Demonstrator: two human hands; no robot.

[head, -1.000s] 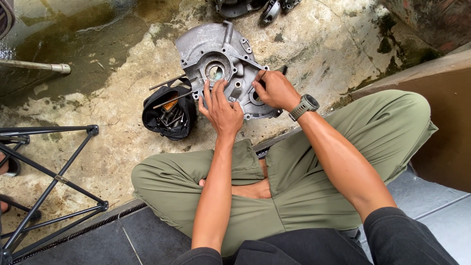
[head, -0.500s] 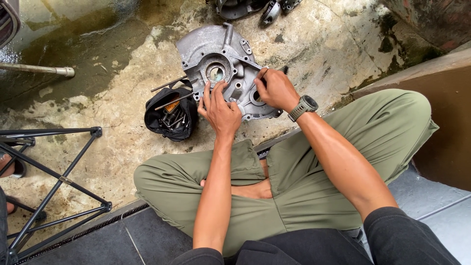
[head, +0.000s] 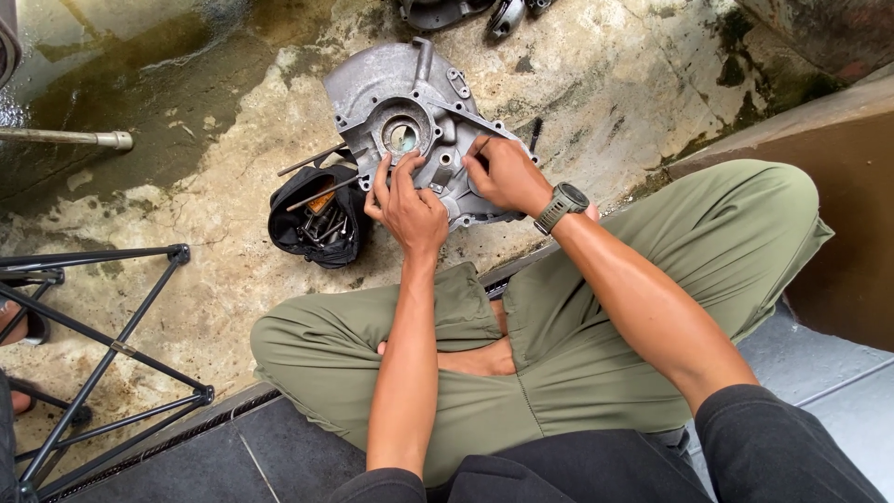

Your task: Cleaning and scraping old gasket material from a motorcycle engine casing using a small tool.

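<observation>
The left hand (head: 410,205) lies flat on the metal case (head: 410,102), at its near edge. Its fingers (head: 396,172) are spread and loose, and the tips touch the metal just below the round hole (head: 402,138). They grip nothing. The right hand (head: 498,172) rests on the right side of the case. Its fingers are curled in and pinch something thin and dark, but it is too small to tell what. A watch (head: 562,205) sits on that wrist.

The case lies flat on the wet floor (head: 214,279), just past the crossed legs (head: 652,270). A black tool bag (head: 312,224) sits just left of it, almost touching. There is open floor to the left of the bag and to the right of the case. A black stand (head: 102,335) fills the near left corner. A pipe (head: 70,138) pokes in from the left edge. More metal parts (head: 447,11) lie at the top edge.

Next to a moment ago, both hands stay in much the same spots on the case. The case and bag have not moved.
</observation>
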